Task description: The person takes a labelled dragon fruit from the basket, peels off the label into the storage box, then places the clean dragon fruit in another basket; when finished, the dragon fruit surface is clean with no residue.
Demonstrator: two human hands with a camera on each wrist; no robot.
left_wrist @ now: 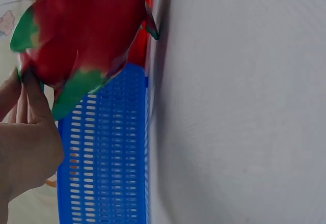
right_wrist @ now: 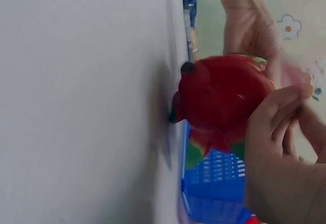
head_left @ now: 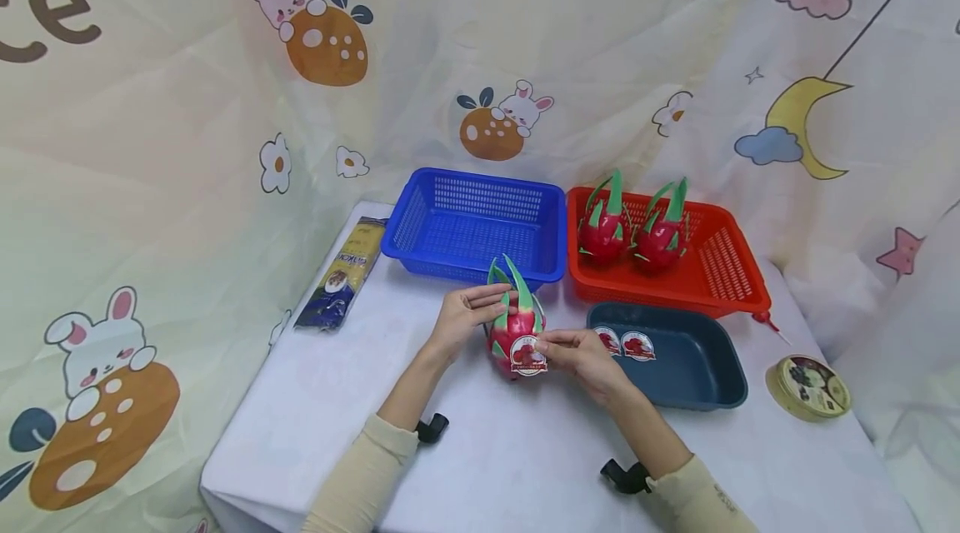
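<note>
A red dragon fruit (head_left: pixel 499 336) with green leafy tips is held upright over the white table, in front of the blue basket. My left hand (head_left: pixel 459 321) grips it near the leaves, thumb and fingers at its upper left side; the left wrist view shows this fruit (left_wrist: pixel 97 25) close up. Between the thumb and fingers of my right hand (head_left: pixel 588 360) is a round red-and-white sticker (head_left: pixel 528 356), lying over the fruit's front. Whether the sticker adheres there I cannot tell. The right wrist view shows my right hand (right_wrist: pixel 282 152) beside the fruit, the sticker hardly visible.
The blue basket (head_left: pixel 551 262) stands behind the hands. Beside it, a red basket (head_left: pixel 720 266) holds two dragon fruits (head_left: pixel 604 235). Stickers (head_left: pixel 638 346) lie in a dark tray (head_left: pixel 682 358) at right. A round tin (head_left: pixel 812 387) sits farther right; a flat packet (head_left: pixel 345 271) lies left.
</note>
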